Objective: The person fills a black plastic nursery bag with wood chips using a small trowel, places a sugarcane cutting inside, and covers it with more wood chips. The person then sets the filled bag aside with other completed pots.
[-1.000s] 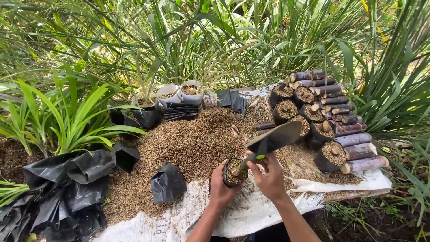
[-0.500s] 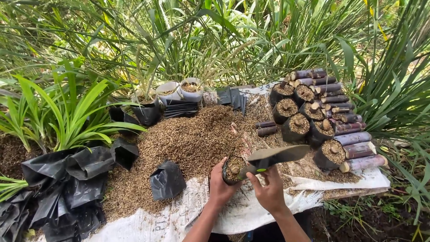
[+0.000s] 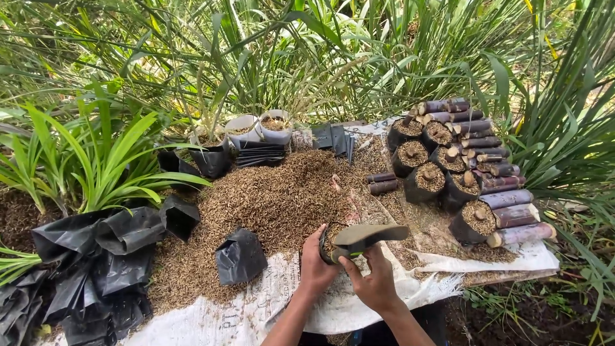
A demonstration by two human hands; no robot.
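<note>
Near the sack's (image 3: pixel 410 291) front edge, the left hand (image 3: pixel 315 264) grips a part-filled bag (image 3: pixel 330 240), the right hand (image 3: pixel 373 282) clasps a trowel (image 3: pixel 368 235); eight filled bags (image 3: pixel 430 178) stand at its right edge, empty bags (image 3: pixel 239 257) and cane pieces (image 3: pixel 506 216) remain.

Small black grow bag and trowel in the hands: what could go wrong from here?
The small black bag is soft and steadied only by the left hand; it could slump and spill its fill onto the white sack. The trowel in the right hand lies flat over the bag's mouth, so it may press or knock whatever sits inside, which the blade largely hides.
</note>
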